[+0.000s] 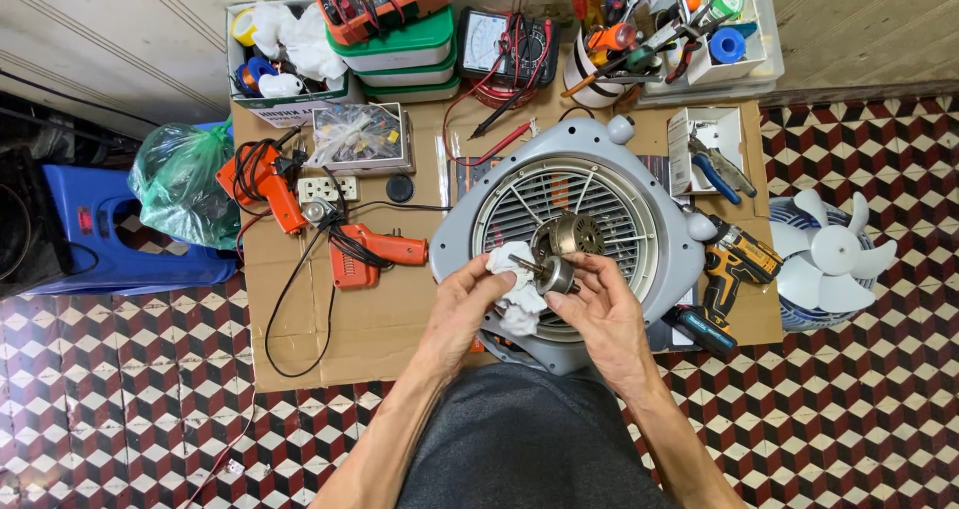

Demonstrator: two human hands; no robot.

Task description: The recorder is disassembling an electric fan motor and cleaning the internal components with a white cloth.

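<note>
While a green bag [183, 181] and two orange tools [265, 184] lie on the cardboard [380, 319] off to my left, my left hand [462, 304] has its grip closed on a crumpled white rag [514, 287], pressed against the shaft of a small metal rotor [552, 273]. My right hand [597, 309] holds that rotor in a narrow fingertip grip, just above the grey fan housing [569, 239]. Further right lie a cordless drill [727, 274] and a white fan blade [834, 254] on the tiled floor [879, 399].

A white fan blade [834, 254] lies beside a cordless drill [734, 269].
</note>
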